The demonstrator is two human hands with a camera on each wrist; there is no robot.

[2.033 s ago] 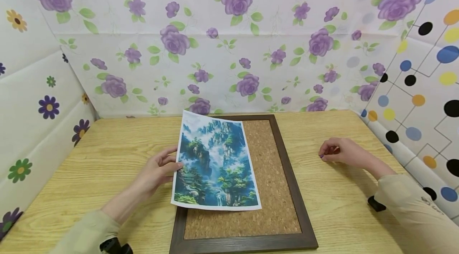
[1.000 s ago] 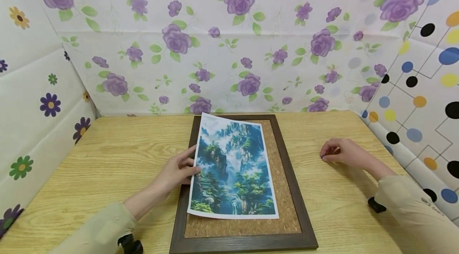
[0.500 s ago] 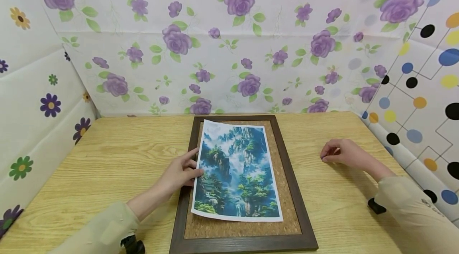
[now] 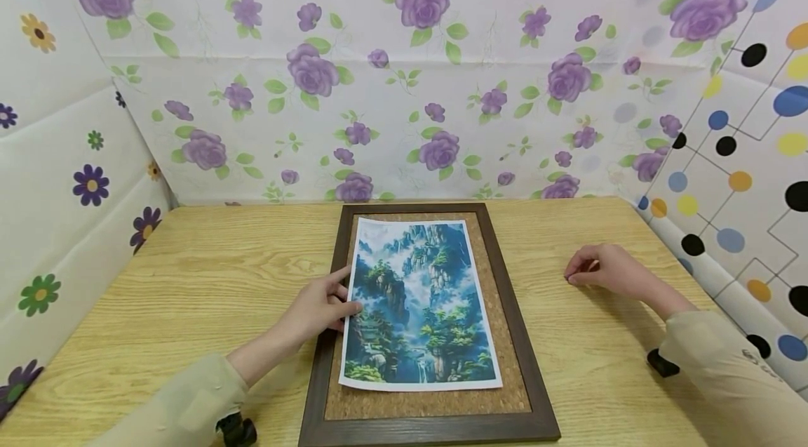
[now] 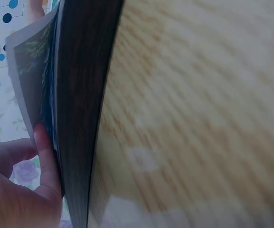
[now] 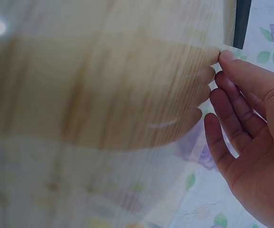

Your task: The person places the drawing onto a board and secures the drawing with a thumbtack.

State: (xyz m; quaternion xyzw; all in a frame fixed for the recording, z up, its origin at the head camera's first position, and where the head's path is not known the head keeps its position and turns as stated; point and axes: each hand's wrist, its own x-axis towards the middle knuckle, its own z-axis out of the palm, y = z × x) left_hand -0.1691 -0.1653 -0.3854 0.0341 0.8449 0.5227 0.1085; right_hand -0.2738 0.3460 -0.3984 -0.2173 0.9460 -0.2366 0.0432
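Note:
A landscape print (image 4: pixel 416 299) of blue-green mountains and waterfalls on white-bordered paper lies over a cork board (image 4: pixel 435 403) with a dark brown frame (image 4: pixel 442 429). My left hand (image 4: pixel 315 307) pinches the print's left edge, thumb on top and the other fingers at its side and beneath. In the left wrist view the sheet (image 5: pixel 30 80) stands a little off the frame at one corner. My right hand (image 4: pixel 609 270) rests on the table to the right of the board, thumb and fingertips together around a tiny purple thing (image 4: pixel 567 278), mostly hidden; the right wrist view does not show it.
The board lies on a wood-grain table (image 4: pixel 208 264). Behind stands a white sheet (image 4: pixel 252 117) with purple roses; flowered and dotted sheets (image 4: pixel 738 222) close off the sides. Both sleeves carry a black wrist device (image 4: pixel 663 363).
My left hand has carried the print to the right and lowered it, so it now lies flatter and more centrally over the cork. The right hand has stayed almost still.

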